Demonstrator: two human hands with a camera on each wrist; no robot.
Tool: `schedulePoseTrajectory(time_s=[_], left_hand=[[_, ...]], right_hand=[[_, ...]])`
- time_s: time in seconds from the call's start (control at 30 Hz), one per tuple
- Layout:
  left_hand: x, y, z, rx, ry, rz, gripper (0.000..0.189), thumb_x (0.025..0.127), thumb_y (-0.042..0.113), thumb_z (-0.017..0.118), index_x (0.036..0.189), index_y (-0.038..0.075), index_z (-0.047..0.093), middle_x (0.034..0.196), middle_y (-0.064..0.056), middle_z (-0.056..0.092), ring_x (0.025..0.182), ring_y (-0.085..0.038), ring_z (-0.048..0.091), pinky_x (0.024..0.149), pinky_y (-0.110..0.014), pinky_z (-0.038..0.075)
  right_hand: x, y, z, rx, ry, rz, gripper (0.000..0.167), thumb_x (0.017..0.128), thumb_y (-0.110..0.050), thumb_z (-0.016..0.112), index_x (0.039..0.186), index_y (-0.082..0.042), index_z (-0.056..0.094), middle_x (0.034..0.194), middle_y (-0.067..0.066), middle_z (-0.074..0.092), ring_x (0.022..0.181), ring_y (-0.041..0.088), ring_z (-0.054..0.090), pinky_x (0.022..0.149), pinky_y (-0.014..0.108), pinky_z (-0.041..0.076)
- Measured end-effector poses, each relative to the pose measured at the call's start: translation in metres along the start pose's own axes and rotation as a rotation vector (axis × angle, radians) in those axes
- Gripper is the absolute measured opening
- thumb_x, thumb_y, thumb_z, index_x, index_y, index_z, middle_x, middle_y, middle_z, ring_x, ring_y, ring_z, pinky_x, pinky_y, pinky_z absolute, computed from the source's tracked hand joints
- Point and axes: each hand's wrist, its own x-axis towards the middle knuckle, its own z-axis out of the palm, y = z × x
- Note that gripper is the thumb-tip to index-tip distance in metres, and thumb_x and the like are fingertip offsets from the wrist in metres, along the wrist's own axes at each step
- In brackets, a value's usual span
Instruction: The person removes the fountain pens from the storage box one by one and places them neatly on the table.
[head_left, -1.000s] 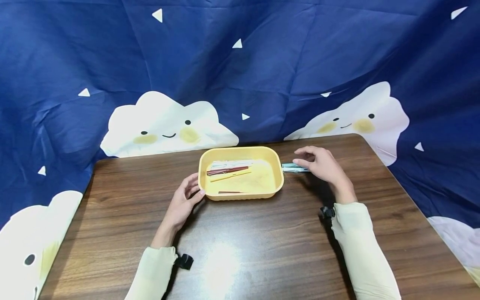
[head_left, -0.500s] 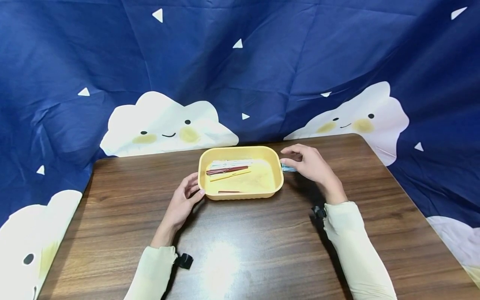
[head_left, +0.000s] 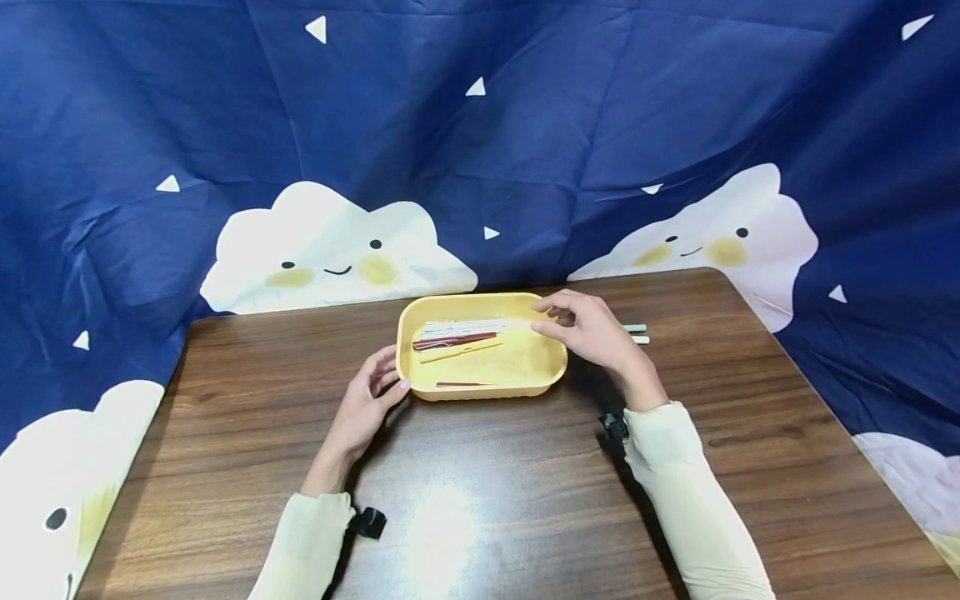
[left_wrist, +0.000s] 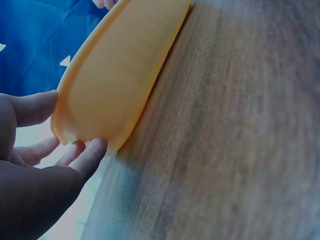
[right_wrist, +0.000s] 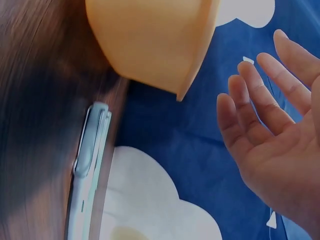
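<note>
A yellow tray [head_left: 525,392] stands on the table with pens inside: whitish pens [head_left: 465,327], dark red pens [head_left: 453,341] and a yellow pen [head_left: 461,353]. My left hand [head_left: 367,398] rests against its left end; in the left wrist view the thumb [left_wrist: 37,109] touches the rim and the other fingers lie along the end wall. Over the tray's right end hovers my right hand [head_left: 588,329], fingers loosely bent around nothing. Light blue pens [head_left: 634,328] lie on the table right of the tray, partly hidden by that hand. The right wrist view shows one silvery-blue clipped pen [right_wrist: 90,160] close up.
The brown wooden table [head_left: 480,475] spreads out before the tray. A blue curtain [head_left: 450,125] with white clouds hangs just behind its far edge. Near the tray's front wall lies a thin dark red strip [head_left: 461,384].
My right hand has moved left, from above the light blue pens to above the tray's right end, uncovering the pens' right ends. The left hand and the tray have stayed put.
</note>
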Motion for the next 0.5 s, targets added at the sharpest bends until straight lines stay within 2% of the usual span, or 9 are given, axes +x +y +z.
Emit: schedulePoseTrajectory(time_s=[0.13, 0.5], left_hand=[[0.000, 0.001, 0.000, -0.001, -0.003, 0.010, 0.060, 0.097, -0.003, 0.062, 0.152, 0.001, 0.038, 0.144, -0.024, 0.048, 0.130, -0.037, 0.049, 0.092, -0.018, 0.047], [0.000, 0.000, 0.000, 0.010, -0.004, 0.010, 0.059, 0.097, -0.003, 0.063, 0.152, 0.001, 0.039, 0.144, -0.023, 0.048, 0.130, -0.037, 0.049, 0.092, -0.018, 0.046]], right_hand=[[0.002, -0.003, 0.005, 0.000, 0.000, -0.025, 0.026, 0.091, -0.017, 0.078, 0.113, -0.004, 0.075, 0.108, 0.010, 0.072, 0.095, 0.028, 0.065, 0.082, 0.045, 0.051], [0.007, -0.009, 0.017, 0.035, -0.021, -0.039, 0.030, 0.092, -0.020, 0.077, 0.116, -0.003, 0.073, 0.112, 0.015, 0.071, 0.101, 0.028, 0.064, 0.087, 0.049, 0.051]])
